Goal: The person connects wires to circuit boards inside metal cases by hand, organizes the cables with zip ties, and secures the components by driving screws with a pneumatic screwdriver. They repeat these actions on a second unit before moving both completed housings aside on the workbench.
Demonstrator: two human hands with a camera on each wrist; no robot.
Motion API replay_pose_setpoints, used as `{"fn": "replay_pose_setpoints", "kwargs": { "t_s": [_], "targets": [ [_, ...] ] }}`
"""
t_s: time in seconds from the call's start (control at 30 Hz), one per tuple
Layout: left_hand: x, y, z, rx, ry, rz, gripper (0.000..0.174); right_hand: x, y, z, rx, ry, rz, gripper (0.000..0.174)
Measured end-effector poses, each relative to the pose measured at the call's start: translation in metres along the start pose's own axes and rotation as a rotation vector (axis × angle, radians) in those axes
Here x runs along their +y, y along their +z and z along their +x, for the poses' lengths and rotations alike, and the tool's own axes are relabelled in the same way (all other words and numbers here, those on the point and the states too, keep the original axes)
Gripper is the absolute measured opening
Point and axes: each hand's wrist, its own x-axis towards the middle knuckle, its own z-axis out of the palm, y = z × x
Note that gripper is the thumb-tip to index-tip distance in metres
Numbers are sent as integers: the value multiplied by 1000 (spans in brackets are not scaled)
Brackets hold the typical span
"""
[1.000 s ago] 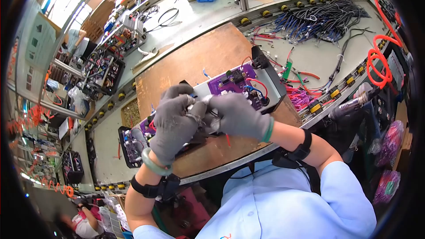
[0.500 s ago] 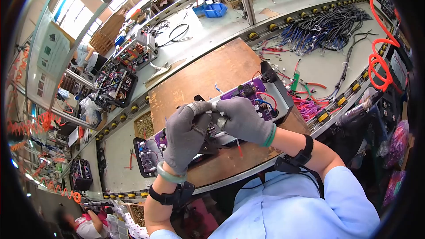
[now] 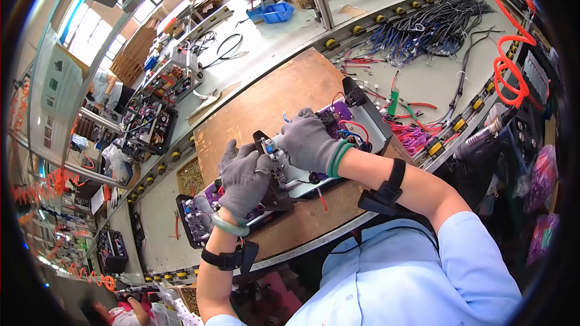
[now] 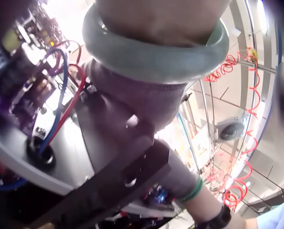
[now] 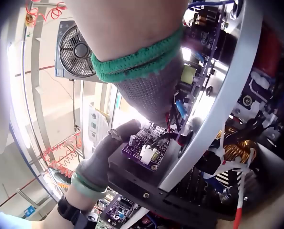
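We see the metal chassis [image 3: 303, 188] on the wooden board [image 3: 272, 90], beneath our right hand [image 3: 309, 143], palm down, its grip hidden; our left hand [image 3: 243, 180], loosely open, angles toward the black end plate [image 3: 278, 198].

Chassis [image 3: 376, 125] on a board [image 3: 266, 93], cable bundle [image 3: 426, 27] behind to the right, loose parts [image 3: 191, 179] left of the board
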Motion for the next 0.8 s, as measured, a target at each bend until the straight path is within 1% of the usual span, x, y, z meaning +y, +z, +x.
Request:
{"fn": "replay_pose_setpoints", "kwargs": {
  "t_s": [0.03, 0.1, 0.23, 0.3, 0.33, 0.4, 0.43, 0.53, 0.6, 0.63, 0.7, 0.73, 0.77, 0.8],
  "targets": [
    [0, -1, 1, -3, 6, -2, 31, 1, 1, -1, 0, 7, 0, 11],
    [0, -2, 1, -24, -25, -76, 29, 1, 2, -1, 48, -48, -23, 13],
    [1, -3, 2, -41, -24, -89, 28, 0, -4, -6, 7, -24, 3, 12],
    [5, -7, 2, -92, -133, -216, 32, -2, -4, -4, -35, 4, 50, 12],
    [5, -6, 1, -92, -135, -222, 32, -3, -2, -4, -40, 4, 48, 12],
    [5, -5, 2, -64, -122, -243, 32, -5, 2, -5, 65, -56, 5, 11],
    [4, -3, 1, -63, -124, -246, 32, -6, 3, -5, 62, -56, 3, 11],
    [2, 2, -1, -45, -124, -195, 32, -12, 3, -2, 85, -60, -1, 12],
    [6, 0, 2, -43, -139, -189, 31, -19, 4, 3, -52, 20, -9, 14],
    [7, -2, 3, -38, -143, -184, 31, -17, 4, 3, -49, 13, -10, 14],
    [10, -7, 2, -90, -172, -219, 32, -10, 0, 3, -72, 2, 37, 15],
    [13, -10, 1, -77, -172, -213, 32, -6, -6, 0, -100, -48, -39, 15],
    [19, -12, -3, -5, -154, -78, 29, -4, -13, -4, -93, -56, -48, 15],
    [25, -14, -6, 70, -143, 55, 25, -1, -19, -10, 82, -31, 69, 16]
  ]
}}
